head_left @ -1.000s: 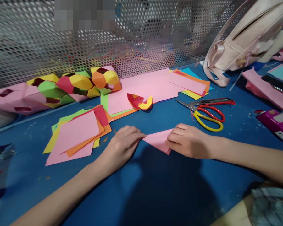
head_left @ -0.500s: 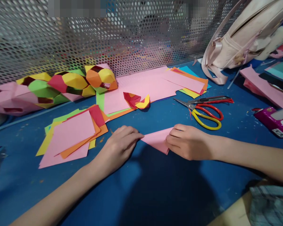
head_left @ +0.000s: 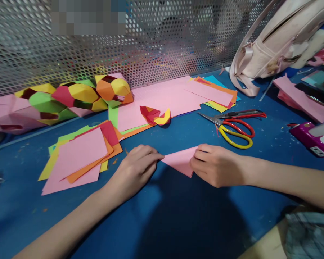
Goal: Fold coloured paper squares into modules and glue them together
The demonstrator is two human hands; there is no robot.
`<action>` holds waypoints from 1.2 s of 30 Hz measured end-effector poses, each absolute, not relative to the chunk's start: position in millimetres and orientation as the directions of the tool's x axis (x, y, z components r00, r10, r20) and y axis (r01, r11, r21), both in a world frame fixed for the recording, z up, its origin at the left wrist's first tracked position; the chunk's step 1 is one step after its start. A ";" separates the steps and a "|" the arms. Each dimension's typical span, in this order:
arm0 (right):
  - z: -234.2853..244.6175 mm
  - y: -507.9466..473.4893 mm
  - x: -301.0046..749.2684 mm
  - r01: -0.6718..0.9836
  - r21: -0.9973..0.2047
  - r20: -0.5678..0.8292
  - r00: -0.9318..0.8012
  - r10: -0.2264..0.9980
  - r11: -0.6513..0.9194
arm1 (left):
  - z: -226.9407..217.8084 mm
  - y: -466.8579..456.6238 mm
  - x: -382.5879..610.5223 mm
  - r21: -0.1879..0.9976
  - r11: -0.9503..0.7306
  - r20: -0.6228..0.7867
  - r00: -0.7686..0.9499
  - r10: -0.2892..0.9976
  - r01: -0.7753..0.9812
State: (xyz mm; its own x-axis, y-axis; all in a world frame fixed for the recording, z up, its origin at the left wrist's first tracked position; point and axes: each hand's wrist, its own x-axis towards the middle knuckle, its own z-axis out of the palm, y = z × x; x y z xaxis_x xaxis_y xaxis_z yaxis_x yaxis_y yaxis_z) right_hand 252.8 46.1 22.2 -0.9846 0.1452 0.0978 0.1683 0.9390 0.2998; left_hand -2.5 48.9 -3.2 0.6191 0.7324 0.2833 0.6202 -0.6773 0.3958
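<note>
A pink sheet of paper folded into a triangle (head_left: 179,160) lies on the blue table between my hands. My left hand (head_left: 138,164) pinches its pointed left corner. At its right end my right hand (head_left: 214,163) has its fingers closed on the folded edges, hiding that corner. Just beyond the triangle sit small red and yellow folded paper pieces (head_left: 162,117). A stack of coloured square sheets (head_left: 83,145), pink on top, lies to the left of my left hand.
Scissors (head_left: 236,135) with red and yellow handles lie beyond my right hand, against a cutter (head_left: 240,114). Large pink sheets (head_left: 156,95) and joined paper polyhedra (head_left: 78,95) line a perforated metal panel (head_left: 151,46). A backpack (head_left: 275,50) and a purple tape dispenser (head_left: 310,138) stand right.
The view has shifted slightly. My right hand has moved a touch on the triangle's right end; my left hand keeps its pinch on the left corner.
</note>
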 end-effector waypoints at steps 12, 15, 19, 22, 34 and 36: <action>21.0 43.3 252.7 0.146 0.385 0.081 -0.989 0.124 0.911 | -3.2 48.7 -1.9 0.378 -0.701 0.301 0.636 0.711 0.605; 20.5 43.5 252.7 0.149 0.372 0.093 -0.988 0.123 0.916 | -4.1 49.1 -2.6 0.370 -0.707 0.302 0.641 0.705 0.603; 22.1 43.5 252.7 0.143 0.368 0.087 -0.989 0.120 0.919 | -5.3 49.7 -3.5 0.362 -0.711 0.301 0.647 0.701 0.603; 24.1 42.4 252.5 0.151 0.356 0.054 -0.989 0.141 0.922 | -6.0 49.1 -2.7 0.351 -0.710 0.307 0.641 0.704 0.611; 29.2 39.3 251.1 0.211 0.294 -0.012 -0.974 0.224 0.932 | 9.8 46.2 -0.7 0.305 -0.617 0.355 0.515 0.780 0.725; 28.7 38.9 250.8 0.222 0.287 -0.007 -0.972 0.234 0.932 | 14.3 38.2 4.7 0.306 -0.621 0.386 0.502 0.774 0.721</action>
